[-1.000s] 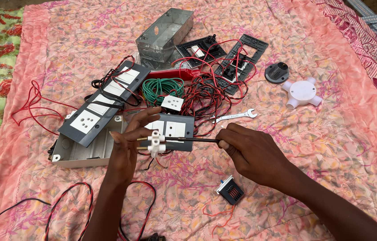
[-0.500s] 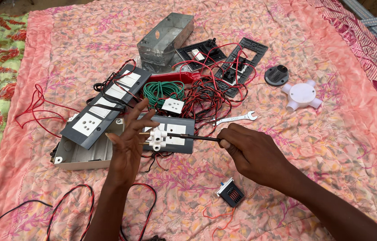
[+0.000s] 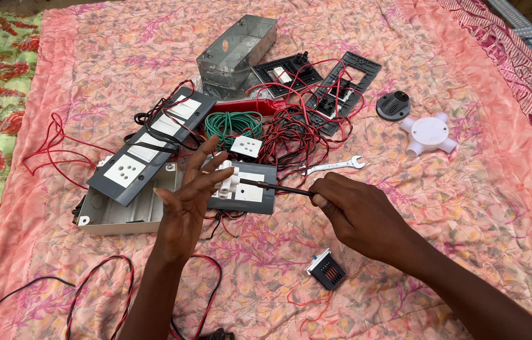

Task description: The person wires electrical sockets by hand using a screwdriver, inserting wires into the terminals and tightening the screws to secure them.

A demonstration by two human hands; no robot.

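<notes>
My left hand point(image 3: 188, 200) pinches a small white switch part point(image 3: 227, 177) between thumb and fingers, just above a dark grey switch plate point(image 3: 252, 189). My right hand point(image 3: 357, 213) grips a thin dark screwdriver point(image 3: 272, 187) whose tip meets the white part. Both hands hover over a pink floral cloth point(image 3: 461, 208).
A long grey switch panel point(image 3: 146, 151) rests on a white box point(image 3: 115, 214). A green wire coil point(image 3: 233, 123), red and black wires point(image 3: 297, 126), a metal box point(image 3: 237, 53), black frames point(image 3: 341, 88), a spanner point(image 3: 334, 165), a white junction box point(image 3: 429, 134), a small dark module point(image 3: 327, 269).
The view has shifted slightly. My left hand's fingers have spread a little while still holding the white part; the screwdriver stays pressed to it.
</notes>
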